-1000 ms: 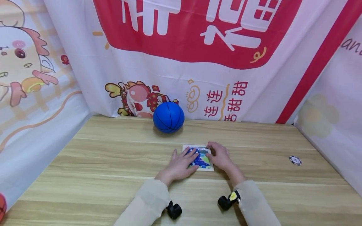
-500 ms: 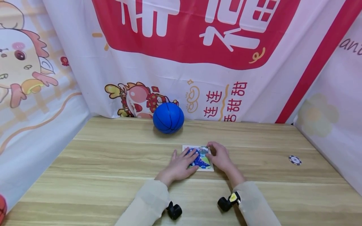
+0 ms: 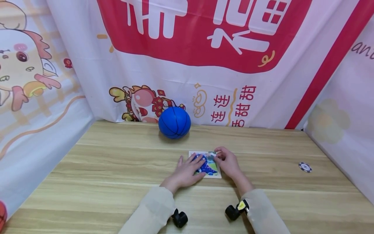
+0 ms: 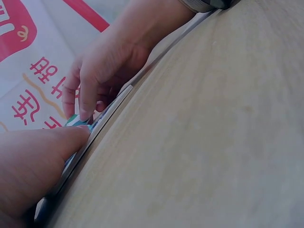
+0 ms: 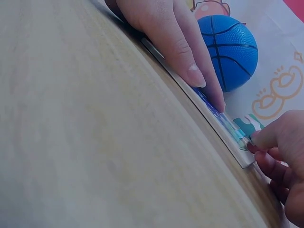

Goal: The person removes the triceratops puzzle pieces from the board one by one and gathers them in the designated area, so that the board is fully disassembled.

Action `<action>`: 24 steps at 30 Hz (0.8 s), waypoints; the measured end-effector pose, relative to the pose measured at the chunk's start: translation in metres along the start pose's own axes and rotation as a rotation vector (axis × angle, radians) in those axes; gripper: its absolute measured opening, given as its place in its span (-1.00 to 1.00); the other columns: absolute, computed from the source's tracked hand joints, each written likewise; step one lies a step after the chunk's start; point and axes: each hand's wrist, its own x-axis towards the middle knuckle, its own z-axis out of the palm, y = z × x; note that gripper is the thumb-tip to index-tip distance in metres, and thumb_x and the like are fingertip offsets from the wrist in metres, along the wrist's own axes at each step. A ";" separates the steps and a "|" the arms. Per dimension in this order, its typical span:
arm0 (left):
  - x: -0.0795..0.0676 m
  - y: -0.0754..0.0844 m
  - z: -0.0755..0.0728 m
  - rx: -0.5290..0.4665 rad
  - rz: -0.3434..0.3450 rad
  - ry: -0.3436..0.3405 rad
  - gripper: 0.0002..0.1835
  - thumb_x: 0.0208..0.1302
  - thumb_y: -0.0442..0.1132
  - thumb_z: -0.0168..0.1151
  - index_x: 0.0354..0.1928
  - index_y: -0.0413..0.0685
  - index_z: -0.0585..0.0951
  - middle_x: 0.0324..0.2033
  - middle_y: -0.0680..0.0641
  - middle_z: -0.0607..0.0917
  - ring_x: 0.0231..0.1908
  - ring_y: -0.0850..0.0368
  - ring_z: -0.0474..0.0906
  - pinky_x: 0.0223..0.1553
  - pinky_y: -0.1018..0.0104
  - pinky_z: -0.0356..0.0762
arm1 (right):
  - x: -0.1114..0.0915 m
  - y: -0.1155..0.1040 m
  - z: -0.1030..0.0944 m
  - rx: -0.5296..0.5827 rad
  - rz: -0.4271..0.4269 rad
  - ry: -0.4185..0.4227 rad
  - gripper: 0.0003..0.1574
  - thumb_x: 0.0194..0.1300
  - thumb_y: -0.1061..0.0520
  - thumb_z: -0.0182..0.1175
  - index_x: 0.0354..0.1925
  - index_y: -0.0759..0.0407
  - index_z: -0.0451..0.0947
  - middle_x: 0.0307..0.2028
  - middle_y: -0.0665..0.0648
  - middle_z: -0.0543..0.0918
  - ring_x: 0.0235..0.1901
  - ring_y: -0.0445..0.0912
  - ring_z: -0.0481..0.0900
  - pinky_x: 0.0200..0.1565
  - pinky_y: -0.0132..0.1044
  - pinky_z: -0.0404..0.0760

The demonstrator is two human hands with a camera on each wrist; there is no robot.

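Note:
A small square picture puzzle (image 3: 211,171) with a pale frame and a blue figure lies flat on the wooden table. My left hand (image 3: 184,171) rests on its left part with the fingers spread, covering some of the picture. At the upper right corner, my right hand (image 3: 229,163) pinches a puzzle piece (image 5: 247,123) between thumb and fingers. This green and white piece stands tilted up from the board in the right wrist view. Its lower edge is partly hidden by the fingers.
A blue toy basketball (image 3: 174,123) sits at the back of the table, near the printed cloth (image 3: 181,74). Far to the right lies a poker chip (image 3: 305,167). Part of a red ball (image 3: 2,213) shows at the left edge.
The right fingers have lifted slightly at the puzzle's upper right corner, and the piece there has tilted up. The left hand has stayed in place.

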 end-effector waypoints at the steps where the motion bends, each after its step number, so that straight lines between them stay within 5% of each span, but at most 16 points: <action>1: 0.000 0.000 0.000 0.000 0.000 0.001 -0.42 0.24 0.14 -0.19 0.26 0.08 0.18 0.27 0.04 0.06 0.26 0.04 -0.23 0.09 -0.18 -0.39 | 0.000 0.000 0.000 -0.003 -0.002 -0.007 -0.72 0.05 0.34 0.14 -0.19 0.18 0.45 -0.50 0.07 0.51 -0.46 -0.07 0.41 -0.38 -0.27 0.39; 9: 0.000 0.000 0.000 -0.002 -0.001 0.003 -0.42 0.24 0.13 -0.18 0.25 0.06 0.20 0.27 0.04 0.06 0.26 0.03 -0.22 0.10 -0.17 -0.39 | -0.001 0.002 -0.001 -0.043 0.025 -0.073 -0.63 0.06 0.36 0.13 -0.11 0.16 0.42 -0.43 0.07 0.49 -0.42 -0.07 0.39 -0.33 -0.25 0.40; 24: -0.002 0.000 0.000 0.003 0.004 0.025 -0.43 0.23 0.12 -0.16 0.24 0.06 0.22 0.26 0.02 0.09 0.25 0.02 -0.18 0.10 -0.17 -0.36 | 0.003 0.002 0.000 0.076 0.075 -0.021 -0.65 0.06 0.38 0.12 -0.11 0.29 0.47 -0.45 0.12 0.51 -0.48 -0.08 0.40 -0.47 -0.35 0.41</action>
